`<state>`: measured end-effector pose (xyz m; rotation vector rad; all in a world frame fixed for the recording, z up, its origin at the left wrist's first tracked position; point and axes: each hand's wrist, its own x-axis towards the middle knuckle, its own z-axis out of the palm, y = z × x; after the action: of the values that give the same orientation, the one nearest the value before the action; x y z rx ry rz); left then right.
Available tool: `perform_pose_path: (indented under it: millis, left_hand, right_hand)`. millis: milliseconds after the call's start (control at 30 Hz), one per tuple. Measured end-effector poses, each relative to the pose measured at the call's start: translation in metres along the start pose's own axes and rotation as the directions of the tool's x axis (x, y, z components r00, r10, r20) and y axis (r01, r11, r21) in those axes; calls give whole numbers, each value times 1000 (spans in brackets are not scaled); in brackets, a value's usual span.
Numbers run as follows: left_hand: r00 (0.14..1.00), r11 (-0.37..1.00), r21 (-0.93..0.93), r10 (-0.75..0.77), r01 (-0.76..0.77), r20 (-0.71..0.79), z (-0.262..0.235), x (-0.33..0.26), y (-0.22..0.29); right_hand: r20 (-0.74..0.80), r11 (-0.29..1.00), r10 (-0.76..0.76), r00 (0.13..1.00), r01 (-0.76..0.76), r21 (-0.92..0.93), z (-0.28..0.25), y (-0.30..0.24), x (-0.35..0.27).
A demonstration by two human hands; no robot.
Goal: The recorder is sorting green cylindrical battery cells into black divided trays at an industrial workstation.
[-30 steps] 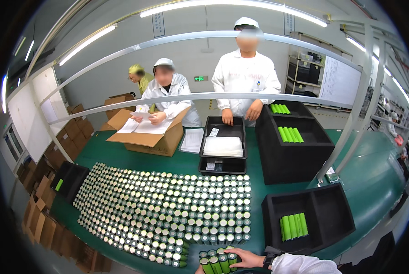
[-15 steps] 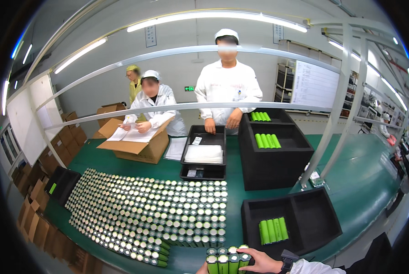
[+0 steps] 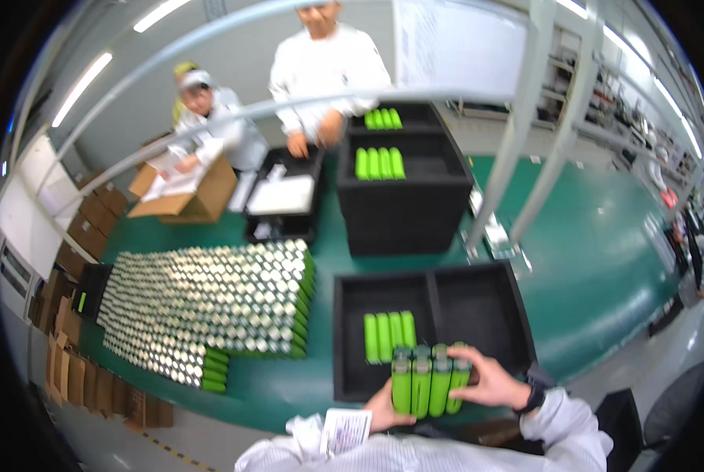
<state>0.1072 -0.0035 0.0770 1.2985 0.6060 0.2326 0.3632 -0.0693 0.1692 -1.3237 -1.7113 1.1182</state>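
Between my two hands stands a block of green cylindrical battery cells (image 3: 430,389), tops up. My left hand (image 3: 382,409) grips its left side from below, and my right hand (image 3: 489,381) closes around its right side. The block hangs over the near edge of a two-compartment black tray (image 3: 481,315). In that tray's left compartment lies a row of green battery cells (image 3: 389,336); the right compartment shows bare black walls. To the left, a large array of upright battery cells (image 3: 210,299) with pale tops covers the green table (image 3: 273,401).
Stacked black trays (image 3: 399,212) with green cells stand beyond the near tray. A person in white (image 3: 328,71) rests hands by a black bin (image 3: 281,197) with white sheets. Another person handles papers at a cardboard box (image 3: 202,200). Metal posts (image 3: 517,126) rise at right.
My view has swung right and down, so the trays appear further left. The held cells have come up over the near tray's edge, and my left hand shows more fully.
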Motion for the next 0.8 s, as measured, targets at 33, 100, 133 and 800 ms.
perform_pose_path:
  millis: [33, 100, 133, 800]
  left_hand:
    - [999, 999, -20, -28, 29, 18, 13, 13, 0]
    - [999, 999, -50, 9, -7, 49, 32, 45, 13]
    - [998, 998, -56, 7, -4, 58, 43, 59, 13]
    - [870, 769, -411, -400, 490, 289, 72, 233, -31]
  right_hand:
    - [3, 991, 88, 996, -88, 101, -14, -5, -8]
    - [13, 974, 189, 982, -189, 124, -42, 9, -18]
    - [31, 961, 237, 971, -239, 137, -55, 15, -26]
    - [257, 698, 562, 786, -617, 363, -175, 195, 8]
